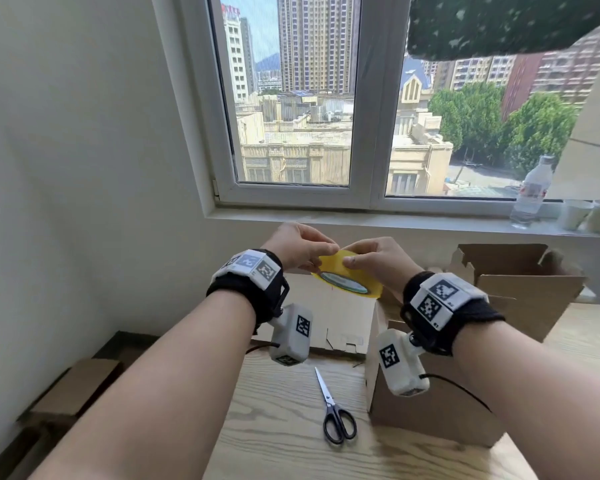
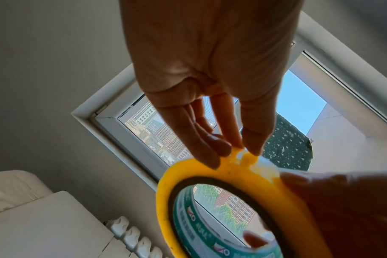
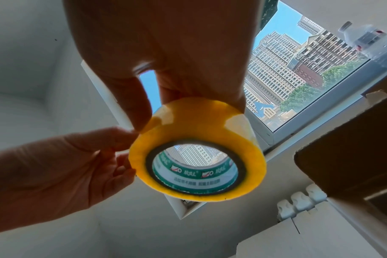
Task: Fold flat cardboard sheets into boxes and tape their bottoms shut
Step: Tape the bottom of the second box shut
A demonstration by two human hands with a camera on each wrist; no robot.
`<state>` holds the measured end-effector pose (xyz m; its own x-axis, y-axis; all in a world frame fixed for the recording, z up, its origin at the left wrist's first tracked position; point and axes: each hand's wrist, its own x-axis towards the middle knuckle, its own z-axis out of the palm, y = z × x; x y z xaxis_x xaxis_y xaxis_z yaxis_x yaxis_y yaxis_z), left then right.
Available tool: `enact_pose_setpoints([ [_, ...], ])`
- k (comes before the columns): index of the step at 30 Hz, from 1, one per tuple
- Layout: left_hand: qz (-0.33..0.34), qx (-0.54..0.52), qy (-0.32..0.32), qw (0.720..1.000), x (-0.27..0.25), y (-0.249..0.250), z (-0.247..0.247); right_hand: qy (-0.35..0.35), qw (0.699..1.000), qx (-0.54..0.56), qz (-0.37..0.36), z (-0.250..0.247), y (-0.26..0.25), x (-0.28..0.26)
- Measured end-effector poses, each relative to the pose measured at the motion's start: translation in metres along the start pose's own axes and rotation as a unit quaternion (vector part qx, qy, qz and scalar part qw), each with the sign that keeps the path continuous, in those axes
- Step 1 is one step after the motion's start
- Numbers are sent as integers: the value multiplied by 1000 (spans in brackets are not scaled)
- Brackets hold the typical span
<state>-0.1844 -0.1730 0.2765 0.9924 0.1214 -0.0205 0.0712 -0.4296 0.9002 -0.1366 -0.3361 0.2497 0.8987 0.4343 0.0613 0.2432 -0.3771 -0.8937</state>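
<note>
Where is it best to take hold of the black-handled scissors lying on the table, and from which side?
Probably the black handle loops of the scissors, from above on the near side: they lie flat on the table, closed, handles toward the person and blade tips pointing away.

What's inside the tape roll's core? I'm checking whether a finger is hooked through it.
Inside the tape roll: a green printed liner, with the window showing through. A fingertip shows there.

The head view looks forward and down over both forearms toward the window (image 1: 326, 98), while each wrist view looks up close along its hand at the shared tape roll (image 3: 197, 153).
</note>
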Motion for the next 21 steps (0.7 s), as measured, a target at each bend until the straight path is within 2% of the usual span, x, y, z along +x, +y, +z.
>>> enact_pose_setpoints([
  [8,1,-35,36,999,3,3,-5,21,999,-14,-33,4,-16,-1],
  [13,-1,-79,9,997,1,-2,-16,18,999,-14,-44,4,-22,-3],
  [21,-4,-89,-8,996,0,-2,-24,14,999,-11,-35,6,-28,-4],
])
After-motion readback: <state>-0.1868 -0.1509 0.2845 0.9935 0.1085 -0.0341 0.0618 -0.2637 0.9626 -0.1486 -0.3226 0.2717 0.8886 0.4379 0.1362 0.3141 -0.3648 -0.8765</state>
